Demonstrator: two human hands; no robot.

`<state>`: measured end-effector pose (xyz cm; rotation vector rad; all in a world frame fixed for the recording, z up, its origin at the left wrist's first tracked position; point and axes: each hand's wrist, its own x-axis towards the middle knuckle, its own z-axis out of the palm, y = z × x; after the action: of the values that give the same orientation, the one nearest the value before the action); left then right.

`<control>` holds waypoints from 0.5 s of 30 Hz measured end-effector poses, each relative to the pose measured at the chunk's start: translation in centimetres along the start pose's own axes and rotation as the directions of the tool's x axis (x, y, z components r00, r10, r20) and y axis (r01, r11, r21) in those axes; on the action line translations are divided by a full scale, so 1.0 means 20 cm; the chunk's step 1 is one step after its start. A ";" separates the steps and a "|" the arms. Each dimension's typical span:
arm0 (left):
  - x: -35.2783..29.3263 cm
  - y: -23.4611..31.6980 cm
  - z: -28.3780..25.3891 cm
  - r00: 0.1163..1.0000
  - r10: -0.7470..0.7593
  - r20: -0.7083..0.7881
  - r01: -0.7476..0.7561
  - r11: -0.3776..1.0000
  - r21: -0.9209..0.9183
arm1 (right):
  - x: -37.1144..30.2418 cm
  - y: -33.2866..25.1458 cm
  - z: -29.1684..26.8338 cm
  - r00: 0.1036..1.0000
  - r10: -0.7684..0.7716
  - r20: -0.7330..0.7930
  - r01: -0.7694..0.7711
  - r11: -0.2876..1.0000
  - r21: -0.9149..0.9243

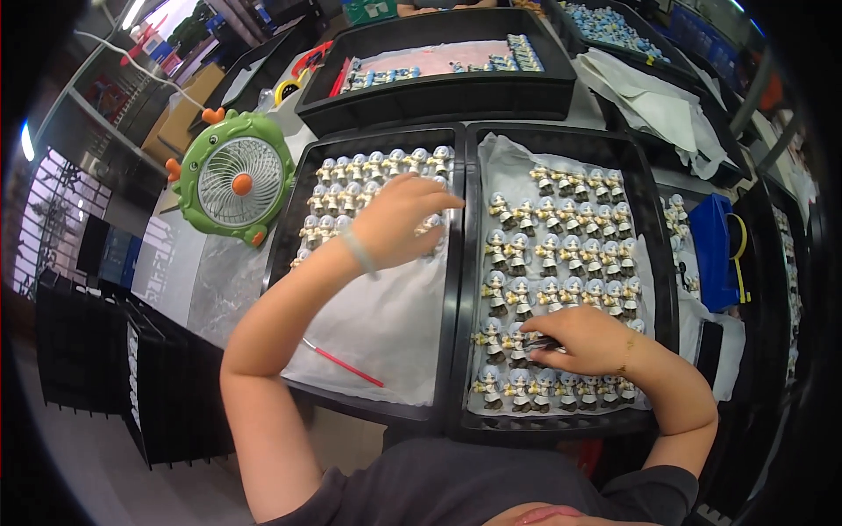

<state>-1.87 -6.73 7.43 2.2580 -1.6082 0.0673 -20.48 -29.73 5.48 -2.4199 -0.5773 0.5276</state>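
My left hand [399, 221] reaches over the left black tray [458, 289], its thumb and fingers curled around a small figurine [428, 226] at the end of a row. Several rows of like figurines with pale hair stand at the far end of that tray on white paper. Above the right black tray [469, 351], my right hand [586, 340] is closed on a slim dark tool [542, 344]. Its tip points at a figurine [517, 330] in the second row from the near edge. The exact kind of tool is hard to make out.
A red thin-handled brush [351, 366] lies on the left tray's paper. Left of it stands a green fan [235, 175]. Behind is a black bin [438, 105] with blue-and-white parts. To the right are a blue holder [715, 254] and a dark phone-like slab [709, 351].
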 end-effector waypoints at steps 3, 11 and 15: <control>0.38 0.01 0.26 0.998 0.016 0.069 -0.024 0.993 0.120 | 0.02 0.03 0.06 1.000 0.000 0.018 0.000 1.000 -0.012; 0.89 -0.06 0.61 0.766 -0.501 0.403 0.436 0.865 0.247 | 0.05 0.06 0.06 0.999 -0.042 0.000 0.042 0.999 0.012; 0.90 -0.07 0.67 0.817 -0.483 0.314 0.464 0.875 0.138 | 0.04 0.06 0.06 0.998 -0.061 0.010 0.061 0.998 0.015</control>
<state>3.36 -26.91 -0.91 2.7647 -1.1362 -0.4382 -20.05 -29.54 3.58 -2.3787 -0.6474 0.5175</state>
